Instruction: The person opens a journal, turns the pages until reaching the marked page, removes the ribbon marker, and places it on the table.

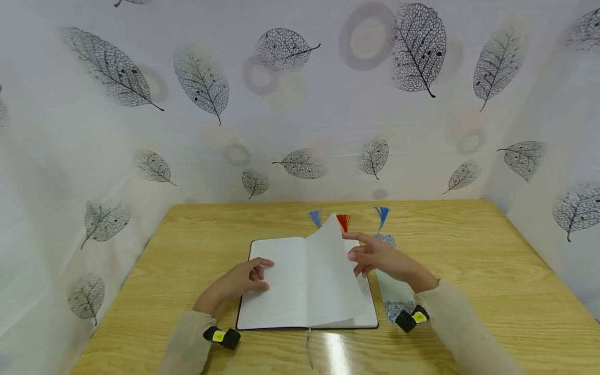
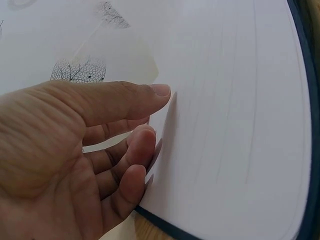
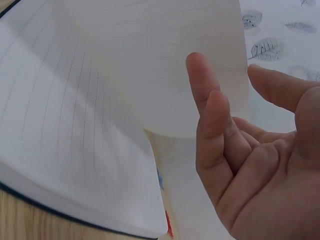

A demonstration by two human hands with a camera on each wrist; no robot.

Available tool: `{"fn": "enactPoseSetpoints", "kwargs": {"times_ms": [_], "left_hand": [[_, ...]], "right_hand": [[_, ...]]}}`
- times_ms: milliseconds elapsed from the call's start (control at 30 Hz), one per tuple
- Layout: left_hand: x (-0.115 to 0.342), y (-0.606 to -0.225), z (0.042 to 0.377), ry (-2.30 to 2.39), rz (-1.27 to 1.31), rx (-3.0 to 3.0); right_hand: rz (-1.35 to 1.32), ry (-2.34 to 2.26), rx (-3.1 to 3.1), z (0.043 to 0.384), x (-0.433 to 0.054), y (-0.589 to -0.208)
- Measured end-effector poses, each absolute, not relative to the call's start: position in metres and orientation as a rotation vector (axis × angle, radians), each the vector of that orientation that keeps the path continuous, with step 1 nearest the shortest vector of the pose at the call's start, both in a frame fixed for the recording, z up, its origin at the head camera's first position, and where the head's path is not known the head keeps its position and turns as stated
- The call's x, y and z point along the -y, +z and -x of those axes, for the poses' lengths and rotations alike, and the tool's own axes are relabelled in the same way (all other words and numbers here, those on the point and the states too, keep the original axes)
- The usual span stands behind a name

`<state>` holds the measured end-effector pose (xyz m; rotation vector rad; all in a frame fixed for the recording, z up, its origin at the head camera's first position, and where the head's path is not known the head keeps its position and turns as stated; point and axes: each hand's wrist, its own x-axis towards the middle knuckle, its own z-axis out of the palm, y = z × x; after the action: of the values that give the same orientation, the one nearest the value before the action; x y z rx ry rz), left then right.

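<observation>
Notebook [image 1: 281, 307] holds lined pages [image 1: 286, 260], 1 raised against the seemingly loose right grip [image 1: 382, 256], relaxed left grip [image 1: 240, 280] touching another.

Beige sleeves [image 1: 186, 341]; black wrist cameras [image 1: 229, 339]

My sleeves [image 1: 461, 325] are beige. I have white, faintly ruled pages [image 1: 278, 307] in a dark blue cover [image 2: 315, 100], and toward the far edge of the yellowish, wood-grained tabletop [image 1: 197, 250], two blue tassels [image 1: 383, 214] and a red tassel [image 1: 344, 222]. My backdrop [image 1: 319, 120] bears black leaf prints [image 1: 420, 49].
</observation>
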<state>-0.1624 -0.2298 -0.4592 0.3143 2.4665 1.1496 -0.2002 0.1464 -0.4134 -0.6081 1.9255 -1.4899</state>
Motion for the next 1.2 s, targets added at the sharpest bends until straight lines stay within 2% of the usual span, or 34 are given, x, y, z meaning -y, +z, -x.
{"fn": "enactPoseSetpoints", "kwargs": {"times_ms": [367, 533, 1000, 1200], "left_hand": [[0.239, -0.458, 0.166, 1.165, -0.223, -2.591], [0.241, -0.455, 0.168, 1.224, -0.155, -2.641], [0.249, -0.437, 0.166, 1.425, -0.141, -2.828], [0.249, -0.43, 0.165, 1.547, -0.061, -2.832]], "right_hand": [[0.648, -1.333, -1.995, 0.185, -0.119, -0.413], [0.6, -1.255, -2.048, 0.179, -0.097, -0.42], [0.698, -1.156, -2.162, 0.168, -0.049, -0.446], [0.697, -1.036, -2.304, 0.166, -0.033, -0.451]]}}
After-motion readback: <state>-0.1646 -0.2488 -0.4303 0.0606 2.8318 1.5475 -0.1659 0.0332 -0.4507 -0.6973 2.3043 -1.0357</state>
